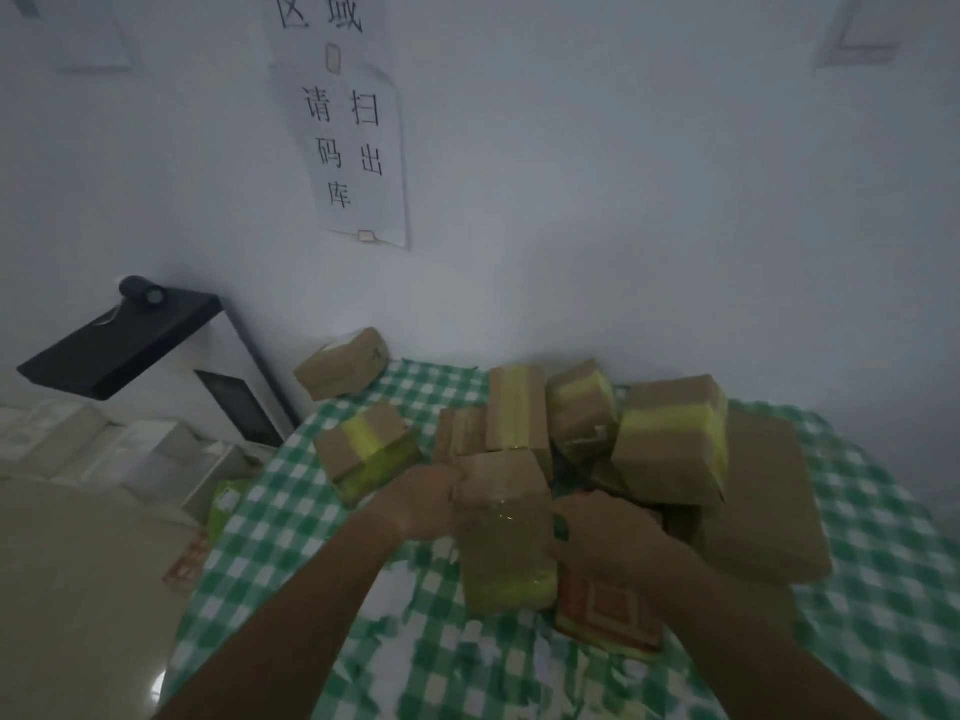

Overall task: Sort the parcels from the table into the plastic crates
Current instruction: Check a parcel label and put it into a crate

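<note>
Both hands are gripping one taped cardboard parcel [501, 532] at the table's [291, 511] front: left hand [428, 504] holding its left edge, right hand [602, 537] wrapping its right side. Pick-up step, prob. Next: lifting it clear & finding a crate; none in view.

A white paper sign [358, 153] is hanging on the wall at about eleven o'clock, showing the black characters 请扫码出库 in two columns. Above it, at twelve o'clock, another sheet [322, 15] is showing 区域 (its upper part is running out of view). The parcels on the checked table are carrying no print that is coming through legibly in the blur.
</note>
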